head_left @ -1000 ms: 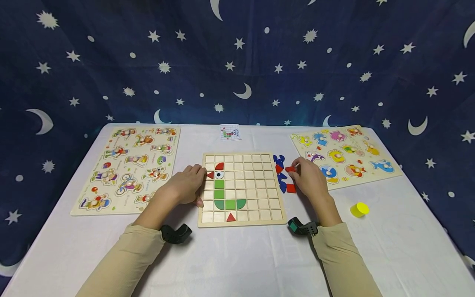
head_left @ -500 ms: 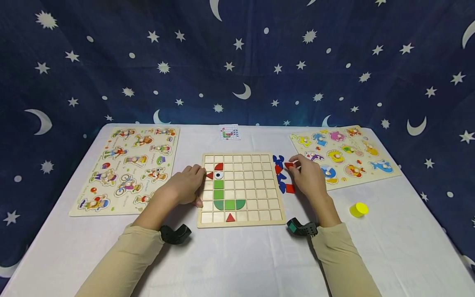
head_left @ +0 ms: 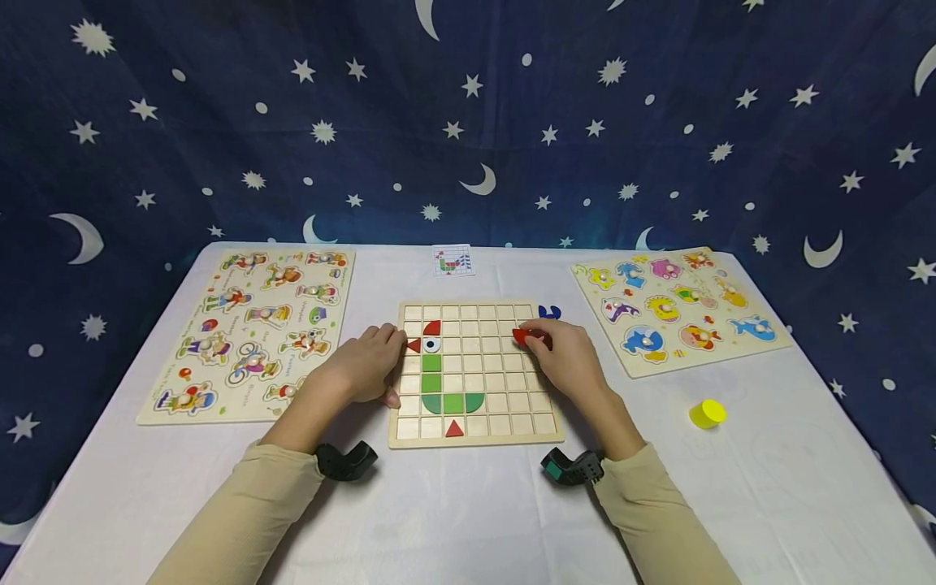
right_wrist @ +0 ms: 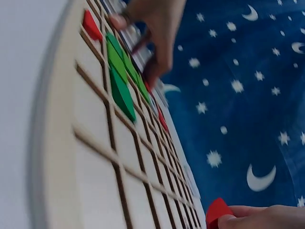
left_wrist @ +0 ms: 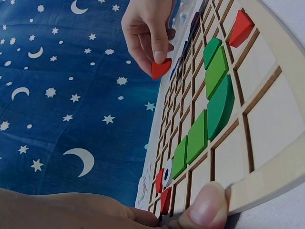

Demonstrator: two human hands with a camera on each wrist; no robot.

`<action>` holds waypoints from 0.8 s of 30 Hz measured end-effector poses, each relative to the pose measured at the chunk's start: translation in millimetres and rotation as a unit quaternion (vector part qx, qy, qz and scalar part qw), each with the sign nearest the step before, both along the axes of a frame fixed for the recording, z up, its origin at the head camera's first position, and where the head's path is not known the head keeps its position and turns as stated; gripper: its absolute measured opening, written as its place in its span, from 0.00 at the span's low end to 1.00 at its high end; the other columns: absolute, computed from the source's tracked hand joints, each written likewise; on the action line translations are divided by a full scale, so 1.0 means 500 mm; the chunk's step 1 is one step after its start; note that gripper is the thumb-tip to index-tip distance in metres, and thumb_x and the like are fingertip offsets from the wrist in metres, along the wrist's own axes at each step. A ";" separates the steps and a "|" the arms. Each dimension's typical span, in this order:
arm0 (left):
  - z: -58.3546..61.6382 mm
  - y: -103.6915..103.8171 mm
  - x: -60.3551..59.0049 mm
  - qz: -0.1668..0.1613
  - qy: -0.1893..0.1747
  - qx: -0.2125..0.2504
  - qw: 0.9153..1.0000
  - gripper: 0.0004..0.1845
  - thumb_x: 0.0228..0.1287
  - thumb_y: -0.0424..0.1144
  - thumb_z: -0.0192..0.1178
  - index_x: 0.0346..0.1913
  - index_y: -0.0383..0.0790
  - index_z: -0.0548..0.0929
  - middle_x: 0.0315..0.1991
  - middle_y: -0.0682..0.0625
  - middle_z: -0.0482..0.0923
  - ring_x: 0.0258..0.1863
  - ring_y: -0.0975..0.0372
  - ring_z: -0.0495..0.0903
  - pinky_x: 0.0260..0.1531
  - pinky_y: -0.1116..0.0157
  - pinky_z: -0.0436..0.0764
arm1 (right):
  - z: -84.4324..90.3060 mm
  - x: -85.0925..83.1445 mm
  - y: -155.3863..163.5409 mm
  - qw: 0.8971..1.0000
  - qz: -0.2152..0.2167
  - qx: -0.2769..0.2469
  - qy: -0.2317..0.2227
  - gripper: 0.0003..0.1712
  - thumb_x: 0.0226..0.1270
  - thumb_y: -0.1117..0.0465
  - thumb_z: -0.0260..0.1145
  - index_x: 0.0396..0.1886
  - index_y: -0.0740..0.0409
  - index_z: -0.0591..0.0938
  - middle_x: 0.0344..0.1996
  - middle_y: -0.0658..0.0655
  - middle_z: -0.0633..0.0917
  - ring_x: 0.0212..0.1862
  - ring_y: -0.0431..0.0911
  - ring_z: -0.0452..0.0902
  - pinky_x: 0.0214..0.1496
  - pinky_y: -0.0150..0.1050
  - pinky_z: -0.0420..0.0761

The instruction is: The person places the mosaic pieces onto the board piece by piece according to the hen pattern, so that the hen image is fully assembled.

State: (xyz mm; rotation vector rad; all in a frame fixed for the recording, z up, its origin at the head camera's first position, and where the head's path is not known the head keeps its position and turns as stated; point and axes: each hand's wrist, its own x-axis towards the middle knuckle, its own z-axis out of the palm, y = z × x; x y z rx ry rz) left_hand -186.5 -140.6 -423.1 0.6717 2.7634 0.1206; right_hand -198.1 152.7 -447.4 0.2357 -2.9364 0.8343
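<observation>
Now your right hand (head_left: 570, 361) hangs over the right part of the wooden grid board (head_left: 475, 435), pinching a red piece (head_left: 521, 335) between thumb and fingertips; the left wrist view shows that piece clear of the board, held just above the cells. Your left hand (head_left: 366, 366) rests against the board's left edge, thumb pressed on the rim, fingers curled along the side, steadying it.

Inside the grid, the left columns carry a red quarter-round (head_left: 433, 327) on top, a red triangle (head_left: 413, 345) just left of a white eye piece (head_left: 432, 344), then two green squares (head_left: 431, 372) stacked below. Under those runs a green row (head_left: 453, 402) ending in a rounded piece, and a lone red triangle (head_left: 455, 428) sits in the bottom row. The remaining cells show bare wood.

Off the board's top right corner a blue piece (head_left: 549, 312) lies on the white table (head_left: 468, 512); whatever lies further along that edge is hidden behind your hand. A small pattern card (head_left: 452, 260) lies beyond the board's far edge. To the left is a peg puzzle with figures (head_left: 252, 329), its slots filled; to the right an animal peg puzzle (head_left: 676, 309), also filled. A yellow cap (head_left: 708, 413) sits alone near your right forearm.
</observation>
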 end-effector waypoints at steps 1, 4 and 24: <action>0.000 0.000 0.000 0.000 0.000 -0.001 1.000 0.49 0.38 0.55 0.73 0.61 0.32 0.65 0.59 0.39 0.67 0.57 0.48 0.69 0.50 0.49 0.75 | 0.000 0.003 -0.008 1.000 0.008 -0.005 -0.002 0.14 0.65 0.59 0.64 0.49 0.53 0.84 0.43 0.57 0.87 0.43 0.50 0.82 0.46 0.46 0.79; -0.002 0.000 0.000 0.001 -0.001 -0.002 1.000 0.49 0.38 0.55 0.73 0.62 0.32 0.65 0.59 0.39 0.67 0.58 0.48 0.68 0.50 0.49 0.75 | -0.001 0.013 -0.033 0.999 0.031 -0.020 -0.008 0.12 0.64 0.60 0.66 0.46 0.52 0.85 0.39 0.54 0.87 0.38 0.45 0.81 0.43 0.42 0.79; 0.002 0.000 0.001 -0.004 0.004 0.006 1.000 0.47 0.37 0.54 0.73 0.59 0.32 0.66 0.55 0.40 0.68 0.54 0.49 0.70 0.47 0.50 0.76 | -0.021 0.062 -0.122 0.988 0.118 -0.085 -0.049 0.05 0.60 0.59 0.69 0.36 0.47 0.84 0.26 0.43 0.84 0.28 0.36 0.74 0.34 0.30 0.75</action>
